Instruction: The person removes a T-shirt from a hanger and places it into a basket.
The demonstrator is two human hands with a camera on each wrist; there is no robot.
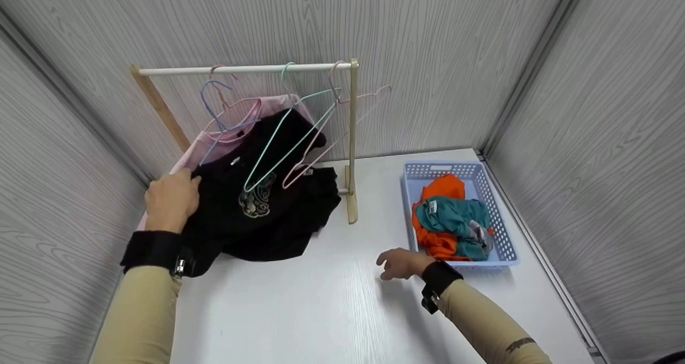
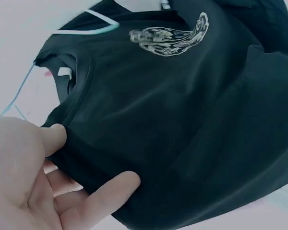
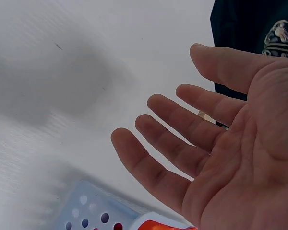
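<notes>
My left hand [image 1: 171, 199] pinches the shoulder of a black T-shirt [image 1: 283, 230] with a light print on its chest. In the left wrist view the thumb lies on the cloth beside the neckline, fingers around the edge. A blue hanger [image 1: 204, 103] reaches into the shirt's neck; its hook shows a little below the rack's rod. Behind the shirt a pink garment [image 1: 192, 152] hangs on a pink hanger. My right hand [image 1: 402, 263] holds nothing, its fingers spread and slightly bent above the table near the basket's front left side.
The rack [image 1: 352, 139] has a white rod carrying a green hanger [image 1: 270, 139] and another pink hanger [image 1: 301, 166], both in front of the black cloth. At right a light blue basket [image 1: 500, 230] holds orange cloth [image 1: 444, 186] and teal cloth [image 1: 455, 214]. Walls enclose the table.
</notes>
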